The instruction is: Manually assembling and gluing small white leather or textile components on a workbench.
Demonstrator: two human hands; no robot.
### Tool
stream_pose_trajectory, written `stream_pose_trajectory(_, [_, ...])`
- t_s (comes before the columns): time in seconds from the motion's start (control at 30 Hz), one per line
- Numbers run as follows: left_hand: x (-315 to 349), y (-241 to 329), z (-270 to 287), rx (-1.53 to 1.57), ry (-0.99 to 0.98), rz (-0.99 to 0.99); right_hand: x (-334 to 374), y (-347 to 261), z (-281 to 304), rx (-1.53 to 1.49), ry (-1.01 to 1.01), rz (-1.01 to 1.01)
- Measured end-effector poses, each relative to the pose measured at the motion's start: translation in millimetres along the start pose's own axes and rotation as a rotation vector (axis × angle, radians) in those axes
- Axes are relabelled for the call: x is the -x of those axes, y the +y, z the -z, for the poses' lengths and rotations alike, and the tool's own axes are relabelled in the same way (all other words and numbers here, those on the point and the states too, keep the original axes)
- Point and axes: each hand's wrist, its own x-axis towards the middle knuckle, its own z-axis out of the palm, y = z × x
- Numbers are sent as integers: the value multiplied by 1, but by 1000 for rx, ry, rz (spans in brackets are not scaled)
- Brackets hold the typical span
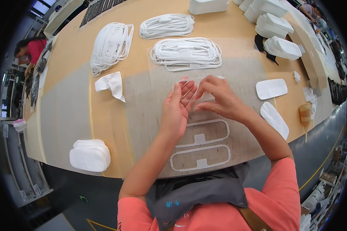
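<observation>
Over the middle of the worktable, my two hands hold a thin white oval frame between them. My left hand is palm up, its thumb and fingers closed around the frame's left end. My right hand pinches the frame's right side with curled fingers, which partly hide it. Below my hands lie two similar flat frames, an upper one and a lower one, each with toothed ends and a small tab on its lower bar.
Bundles of white frames lie beyond my hands. A crumpled white sheet and a stack of white pads are at left. Rightward are loose pads, an amber bottle and pad stacks. A person works far left.
</observation>
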Motion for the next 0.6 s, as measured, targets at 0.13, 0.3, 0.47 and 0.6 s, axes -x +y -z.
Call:
stream_pose_trajectory(0.13, [11,6,-6,-33,2,16,0,6,17,118,212,-23])
stream_pose_trajectory(0.3, [23,18,-17,-7,-68,27,-11,41,30,-373,-134,-166])
stream_pose_trajectory(0.47, [37,38,-1,58,-50,29,19,45,44,-467,-369,-339])
stream_pose_trajectory(0.6, [50,45,27,-124,62,88,40,29,36,-763,-291,-552])
